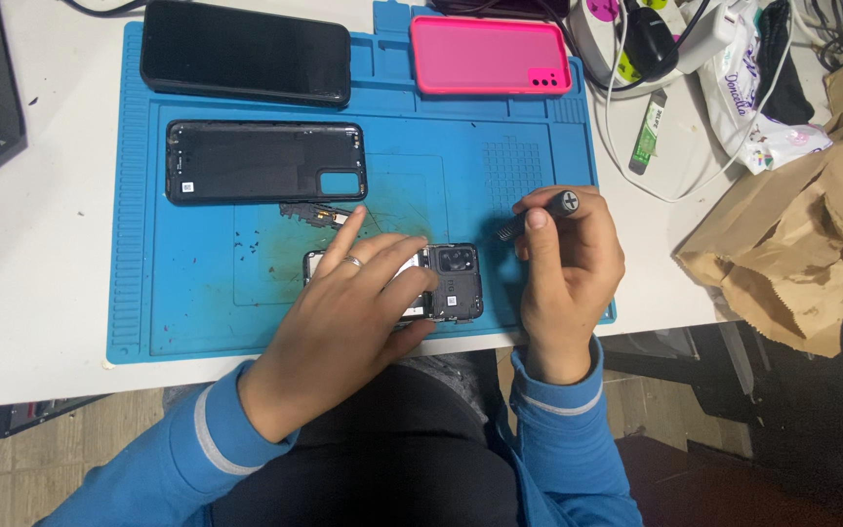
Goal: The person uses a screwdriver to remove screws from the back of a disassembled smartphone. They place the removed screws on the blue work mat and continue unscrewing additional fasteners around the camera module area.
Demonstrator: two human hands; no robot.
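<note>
From the head camera I look down on a blue work mat (187,293) spread over a white table (41,244), where an opened phone (451,283) lies near the mat's front edge with its back removed and its camera block showing. My left hand (343,312) lies flat over most of that phone, fingers spread, a ring on one finger, the forefinger pointing away over the mat — its grip is open and pressed down, closed around nothing. My right hand (568,263) sits just beside the phone's right end, its grip curled shut around a dark screwdriver (539,215), thumb against the shaft and the ribbed cap sticking up above the knuckles; I cannot tell whether the tip touches the phone. Farther up the mat lies a black back cover (265,161), inner side up, with a small dark part (309,213) just below it. At the far edge rest a black phone (246,51), screen up, and a pink case (490,56). Off the mat to the right — a crumpled brown paper bag (782,254) and a tangle of white cables (695,146).
</note>
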